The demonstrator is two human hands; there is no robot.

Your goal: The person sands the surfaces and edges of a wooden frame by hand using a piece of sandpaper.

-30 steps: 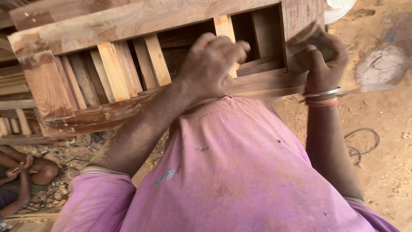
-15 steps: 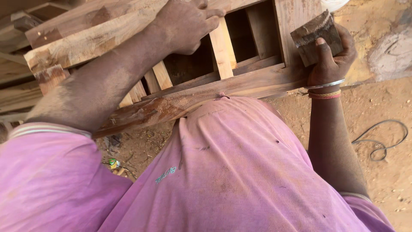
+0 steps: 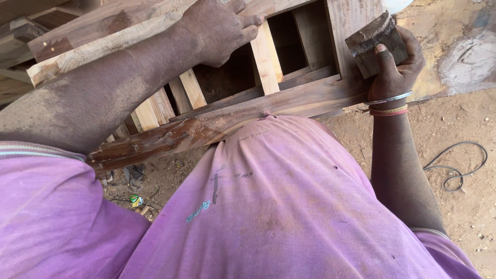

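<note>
A slatted wooden frame (image 3: 289, 101) of raw timber leans against my belly, its lower rail touching my pink shirt. My left hand (image 3: 219, 28) rests palm down on the frame's upper rail, fingers spread over it and a pale slat. My right hand (image 3: 395, 70), with bangles at the wrist, grips a small dark wooden block (image 3: 374, 44) and holds it against the frame's right upright post.
Sandy ground lies to the right, with a black cable (image 3: 457, 165) coiled on it. More stacked timber frames (image 3: 20, 31) sit at the upper left. Scraps and litter (image 3: 135, 199) lie on the dirt below the frame.
My left hand went from the middle slat up to the upper rail and now lies there. The view shifted, and the right hand stays on the block at the post.
</note>
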